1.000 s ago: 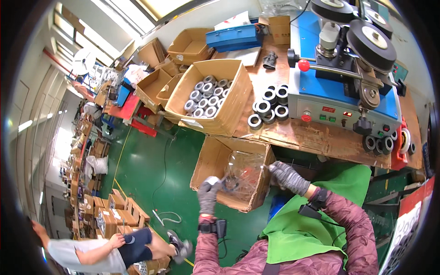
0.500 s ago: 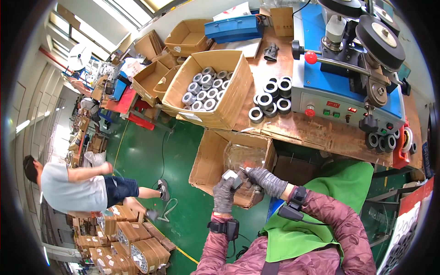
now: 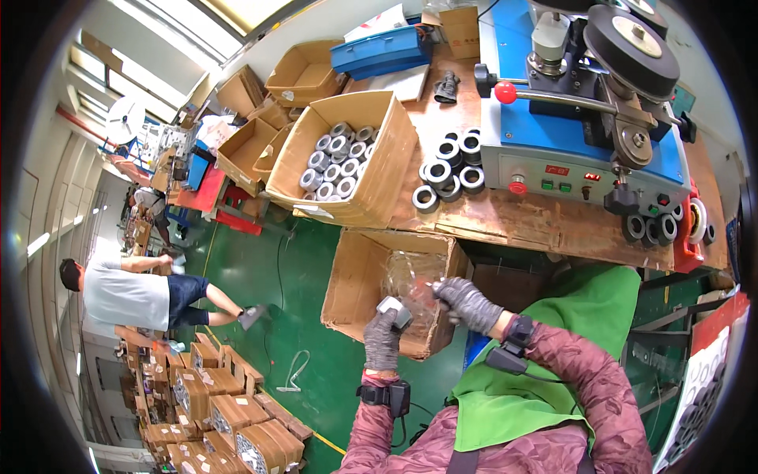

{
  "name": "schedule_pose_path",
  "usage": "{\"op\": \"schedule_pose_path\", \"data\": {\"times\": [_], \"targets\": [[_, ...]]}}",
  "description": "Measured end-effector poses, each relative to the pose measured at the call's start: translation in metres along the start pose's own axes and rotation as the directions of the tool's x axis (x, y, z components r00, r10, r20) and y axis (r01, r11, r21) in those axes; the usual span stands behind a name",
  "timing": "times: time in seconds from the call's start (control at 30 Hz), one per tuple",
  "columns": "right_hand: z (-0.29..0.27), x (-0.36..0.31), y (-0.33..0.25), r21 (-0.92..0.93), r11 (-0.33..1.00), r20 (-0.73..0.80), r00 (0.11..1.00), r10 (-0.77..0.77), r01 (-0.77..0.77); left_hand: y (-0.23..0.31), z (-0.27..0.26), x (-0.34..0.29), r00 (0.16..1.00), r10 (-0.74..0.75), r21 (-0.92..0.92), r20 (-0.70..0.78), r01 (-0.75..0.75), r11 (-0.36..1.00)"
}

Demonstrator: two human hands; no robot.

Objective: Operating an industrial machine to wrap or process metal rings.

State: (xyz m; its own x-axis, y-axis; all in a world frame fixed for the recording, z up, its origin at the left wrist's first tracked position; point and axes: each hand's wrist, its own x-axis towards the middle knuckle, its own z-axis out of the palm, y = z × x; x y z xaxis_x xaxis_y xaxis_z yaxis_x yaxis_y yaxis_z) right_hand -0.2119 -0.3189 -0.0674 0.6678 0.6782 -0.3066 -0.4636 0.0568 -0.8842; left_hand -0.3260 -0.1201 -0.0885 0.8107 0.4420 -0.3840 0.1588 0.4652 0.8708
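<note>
In a grey knitted glove, my left hand (image 3: 382,341) is closed around a small grey-and-white piece (image 3: 395,312) with a pale, squarish face. To its right my gloved right hand (image 3: 471,306) is pinched shut. A tiny light tip shows at its fingers, too small to name. Both hands are over an open cardboard box (image 3: 347,280) with clear plastic film (image 3: 410,272) inside. Above that box, on the bench, a larger carton (image 3: 379,189) holds many grey metal rings (image 3: 335,170). A pile of dark-sided rings (image 3: 448,170) sits beside it.
A blue machine (image 3: 584,158) with black wheels and a red-knobbed lever stands on the wooden bench (image 3: 505,221). More rings (image 3: 651,229) lie at its front right. A blue toolbox (image 3: 381,51) is behind. Taped cartons (image 3: 268,446) and a walking person (image 3: 130,292) are at left.
My right hand has drawn a little away from the piece in my left hand, which stays held. The view has shifted slightly. The person at left has taken a step.
</note>
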Motion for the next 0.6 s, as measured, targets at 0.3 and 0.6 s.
{"op": "schedule_pose_path", "data": {"times": [0.3, 0.6], "targets": [[-0.209, -0.065, -0.046, -0.918, 0.242, -0.397, 0.744, -0.537, -0.315, 0.013, 0.035, 0.003, 0.989, -0.021, -0.025, 0.144, 0.025, 0.999], [-0.266, -0.129, -0.026, -0.770, -0.105, -0.510, 0.706, -0.491, -0.629, -0.050, 0.185, -0.001, 0.846, -0.200, 0.126, 0.494, 0.158, 0.979]]}}
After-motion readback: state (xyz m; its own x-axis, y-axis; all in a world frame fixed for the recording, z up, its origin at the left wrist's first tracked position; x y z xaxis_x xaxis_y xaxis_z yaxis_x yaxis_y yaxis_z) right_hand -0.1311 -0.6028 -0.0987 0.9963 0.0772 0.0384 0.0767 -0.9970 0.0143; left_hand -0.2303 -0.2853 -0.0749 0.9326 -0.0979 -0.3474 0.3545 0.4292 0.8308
